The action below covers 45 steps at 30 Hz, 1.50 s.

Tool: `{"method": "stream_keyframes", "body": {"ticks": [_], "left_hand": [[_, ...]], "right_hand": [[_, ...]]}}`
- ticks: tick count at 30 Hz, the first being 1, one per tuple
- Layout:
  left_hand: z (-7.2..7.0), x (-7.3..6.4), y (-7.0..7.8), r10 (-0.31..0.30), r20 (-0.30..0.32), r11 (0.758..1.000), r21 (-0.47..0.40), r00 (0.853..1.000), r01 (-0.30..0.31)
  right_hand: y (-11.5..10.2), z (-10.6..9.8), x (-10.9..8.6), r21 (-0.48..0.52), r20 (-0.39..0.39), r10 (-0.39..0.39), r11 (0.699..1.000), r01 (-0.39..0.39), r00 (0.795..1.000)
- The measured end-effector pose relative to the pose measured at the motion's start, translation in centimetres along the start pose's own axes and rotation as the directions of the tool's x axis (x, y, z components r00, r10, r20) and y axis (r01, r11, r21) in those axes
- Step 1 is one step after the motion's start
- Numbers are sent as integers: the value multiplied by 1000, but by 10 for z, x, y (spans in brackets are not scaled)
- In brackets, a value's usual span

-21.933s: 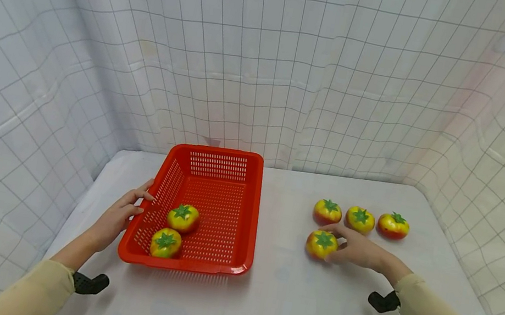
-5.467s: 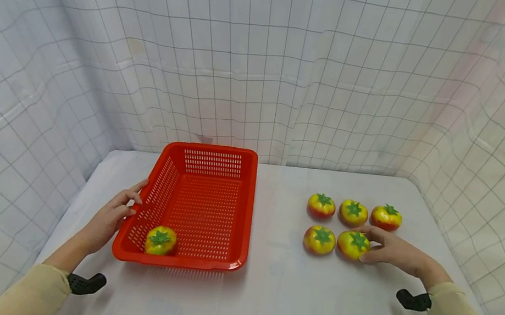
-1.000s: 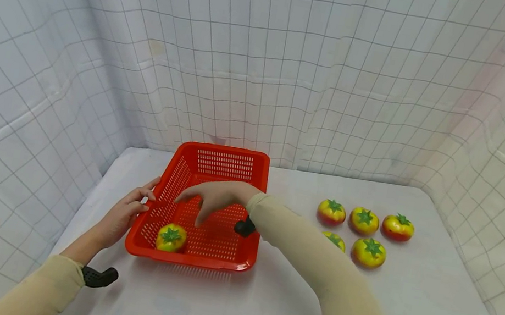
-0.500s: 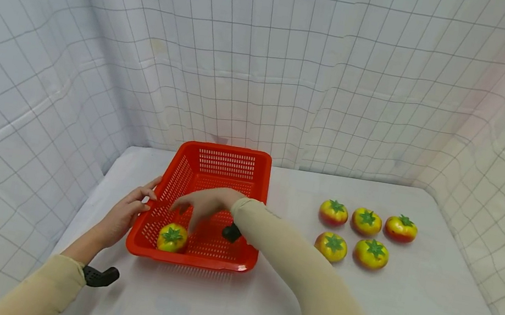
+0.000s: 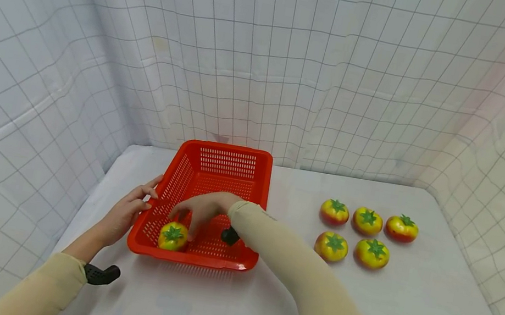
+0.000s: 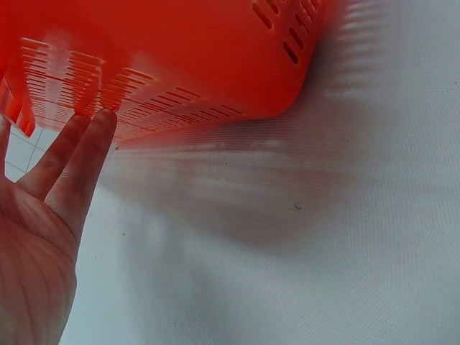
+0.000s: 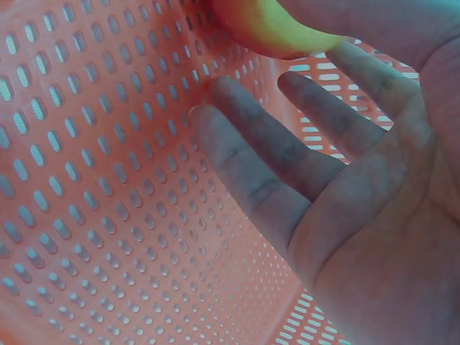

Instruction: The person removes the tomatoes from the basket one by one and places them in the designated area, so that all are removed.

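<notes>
In the head view, a red-and-yellow tomato with a green star-shaped top sits in the near left corner of the red plastic basket. My right hand reaches down into the basket, thumb by the tomato's right side and fingers behind it. The right wrist view shows that hand's fingers extended and spread, with the tomato beyond the thumb. My left hand rests at the basket's left rim; in the left wrist view two nearly straight fingers touch the slotted outer wall.
On the right of the white table lie several tomatoes in two rows: a back row with a left tomato, a middle tomato and a right tomato, and two in front. A gridded white curtain encloses the back and sides.
Since the oldest frame, one tomato has moved from the basket to the table's front row. Over the last second my right hand has lowered towards the remaining tomato; the left stays at the rim.
</notes>
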State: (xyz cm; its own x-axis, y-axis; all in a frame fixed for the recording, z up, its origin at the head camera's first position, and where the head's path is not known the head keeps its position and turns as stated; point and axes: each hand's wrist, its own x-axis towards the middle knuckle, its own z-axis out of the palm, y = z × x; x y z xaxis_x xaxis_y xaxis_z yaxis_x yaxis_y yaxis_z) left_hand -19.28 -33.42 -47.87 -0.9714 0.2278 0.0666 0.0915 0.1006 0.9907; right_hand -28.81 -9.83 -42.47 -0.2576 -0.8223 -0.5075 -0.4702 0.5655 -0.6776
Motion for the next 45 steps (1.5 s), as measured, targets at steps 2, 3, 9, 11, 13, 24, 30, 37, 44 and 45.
{"method": "stream_keyframes", "body": {"ticks": [2, 3, 9, 11, 13, 24, 30, 37, 44, 45], "left_hand": [[0, 0, 0, -1, -3, 1000, 5, 1000, 1], [0, 0, 0, -1, -3, 1000, 7, 1000, 1], [1, -1, 1, -5, -6, 1000, 9, 1000, 5], [1, -1, 1, -7, -6, 1000, 7, 1000, 7], [1, -1, 1, -6, -7, 1000, 6, 1000, 6], [2, -1, 2, -3, -4, 1000, -4, 1000, 3], [2, -1, 1, 1, -5, 1000, -5, 1000, -1], [1, -1, 0, 14, 6, 1000, -9, 1000, -14], [0, -1, 0, 14, 6, 1000, -15, 1000, -14], [0, -1, 0, 14, 6, 1000, -17, 1000, -14]], "right_hand": [[0, 1, 1, 18, 9, 9, 1000, -9, 1000], [0, 1, 2, 25, 11, 13, 1000, -13, 1000], [2, 3, 6, 52, 24, 25, 998, -26, 999], [3, 4, 7, 50, 25, 24, 998, -25, 999], [3, 4, 7, 50, 24, 23, 998, -24, 999], [4, 5, 8, 64, 31, 13, 998, -15, 999], [4, 7, 8, 79, 36, 8, 997, -11, 999], [5, 9, 9, 72, 29, -6, 997, 4, 1000], [7, 11, 13, 71, 20, -15, 997, 14, 1000], [7, 11, 13, 70, 19, -16, 997, 14, 1000]]}}
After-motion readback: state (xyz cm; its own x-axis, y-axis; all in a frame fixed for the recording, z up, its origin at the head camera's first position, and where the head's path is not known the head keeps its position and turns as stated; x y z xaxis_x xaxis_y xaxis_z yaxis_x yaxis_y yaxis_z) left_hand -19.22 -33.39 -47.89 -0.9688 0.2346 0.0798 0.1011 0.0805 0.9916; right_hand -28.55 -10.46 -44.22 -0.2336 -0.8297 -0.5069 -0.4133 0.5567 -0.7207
